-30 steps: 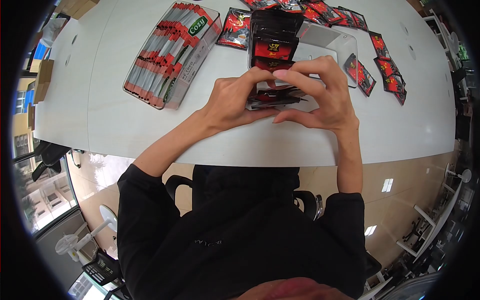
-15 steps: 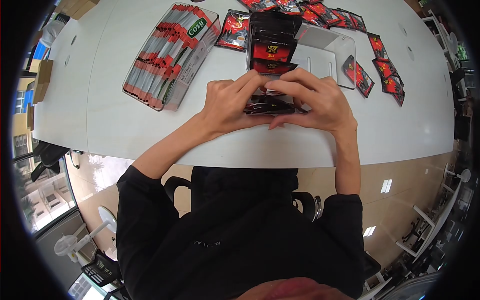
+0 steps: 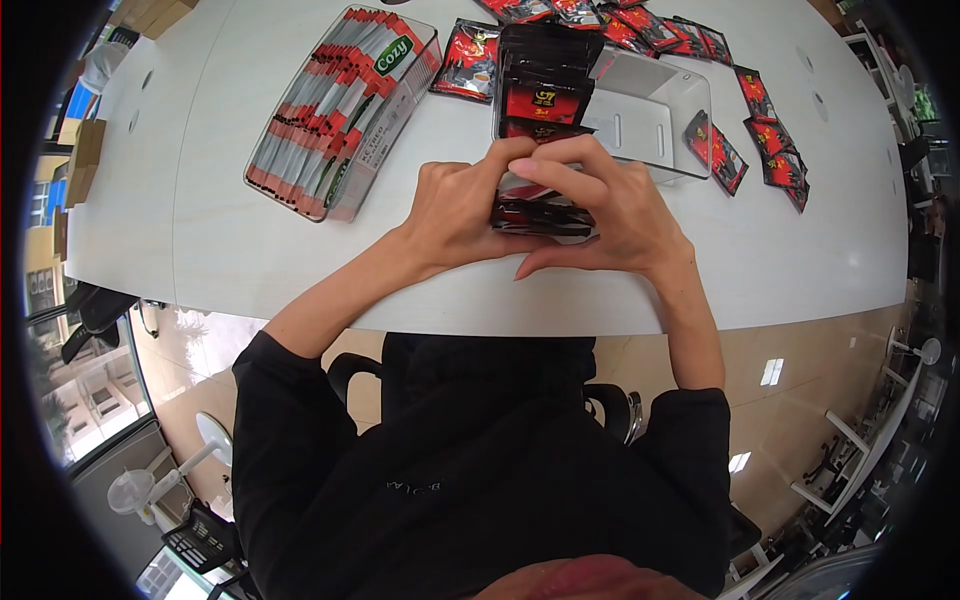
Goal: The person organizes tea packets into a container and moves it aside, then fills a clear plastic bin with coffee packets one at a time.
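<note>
My left hand (image 3: 445,210) and my right hand (image 3: 630,210) curl around a small stack of black and red coffee sachets (image 3: 543,216) from either side. Fingers meet over the top of the stack, and the thumbs lie along its near side. Part of the stack is hidden by the hands. Just beyond them, a row of upright coffee sachets (image 3: 545,100) fills the left part of a clear plastic bin (image 3: 708,125). The right part of that bin shows its bare floor. The bin's near left end is covered by my hands.
To the left stands a clear box (image 3: 340,215) packed with red and white stick packs, labelled Cozy. Loose coffee sachets lie behind the bin and to its right, among them one single sachet (image 3: 716,152) and an overlapping group (image 3: 778,150). The white table's (image 3: 480,300) front edge is near me.
My right hand has shifted slightly left and toward me, its thumb sliding left along the near side. The sachets between the hands now look more evenly stacked. My left hand has barely moved.
</note>
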Demonstrator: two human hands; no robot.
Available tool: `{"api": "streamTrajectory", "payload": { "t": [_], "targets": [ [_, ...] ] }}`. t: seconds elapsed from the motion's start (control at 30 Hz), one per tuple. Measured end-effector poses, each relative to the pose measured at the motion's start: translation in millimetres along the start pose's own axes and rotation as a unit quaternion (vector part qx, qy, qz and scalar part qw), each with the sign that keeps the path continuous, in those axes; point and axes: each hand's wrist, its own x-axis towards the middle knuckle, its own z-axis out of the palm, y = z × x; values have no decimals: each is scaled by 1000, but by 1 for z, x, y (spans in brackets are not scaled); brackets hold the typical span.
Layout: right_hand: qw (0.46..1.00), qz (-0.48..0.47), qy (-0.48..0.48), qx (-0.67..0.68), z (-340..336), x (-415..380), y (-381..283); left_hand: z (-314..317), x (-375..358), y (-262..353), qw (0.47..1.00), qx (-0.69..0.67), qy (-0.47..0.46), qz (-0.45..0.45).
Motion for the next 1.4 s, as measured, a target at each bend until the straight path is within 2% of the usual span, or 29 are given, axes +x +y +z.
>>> {"api": "streamTrajectory", "payload": {
  "t": [0.13,0.2,0.23,0.3,0.4,0.47,0.57,0.67,0.73,0.8,0.83,0.87,0.9,0.97,1.03,1.1,1.13,1.17,1.23,1.27,1.4],
  "targets": [
    [1000,23,-7,1,-7,4,-3,-2,1,5,999,-23,25,-18],
    [999,41,-20,3,-9,4,-2,6,-2,-5,996,-56,59,41],
    [999,41,-18,3,-9,3,-1,10,-2,-7,996,-55,60,41],
    [999,42,-16,2,-9,0,2,17,-2,-9,981,-101,136,92],
    [996,67,-63,20,-10,-5,4,15,-12,-16,983,-72,117,123],
    [999,-14,-30,-24,-9,-3,5,8,-12,-13,983,-59,109,139],
    [997,-64,6,-50,-7,-3,-1,3,-4,-9,980,-98,101,139],
    [989,-107,37,-95,-6,-7,-3,14,-5,-14,968,-154,142,135],
    [989,-109,54,-82,-11,-9,-3,18,0,-10,941,-211,201,170],
    [989,-112,69,-68,-18,-9,-3,-3,5,-5,951,-174,179,185],
    [984,-120,124,-51,-22,-9,-2,-12,7,-3,958,-136,156,200],
    [975,-127,179,-33,-24,-9,-1,-7,10,-3,948,-125,195,219],
    [975,-129,177,-33,-23,-10,2,-4,12,-3,948,-124,197,219],
    [919,-132,365,-63,-18,-17,11,1,14,-3,935,-93,280,194],
    [915,-75,388,-79,-35,-31,17,2,14,-6,934,-89,293,186],
    [849,58,524,27,-35,-28,19,1,12,-8,957,-51,265,102],
    [884,41,456,-94,-46,-27,24,2,14,-5,959,-79,264,62],
    [901,24,378,-213,-59,-24,29,1,14,-6,959,-80,266,62],
    [892,29,391,-226,-62,-11,25,0,16,-8,970,-87,225,-1],
    [902,59,371,-213,-63,-10,27,0,18,-5,963,-131,233,-33],
    [912,149,296,-243,-60,-2,24,-1,18,-7,964,-134,227,-39]
  ]
}}
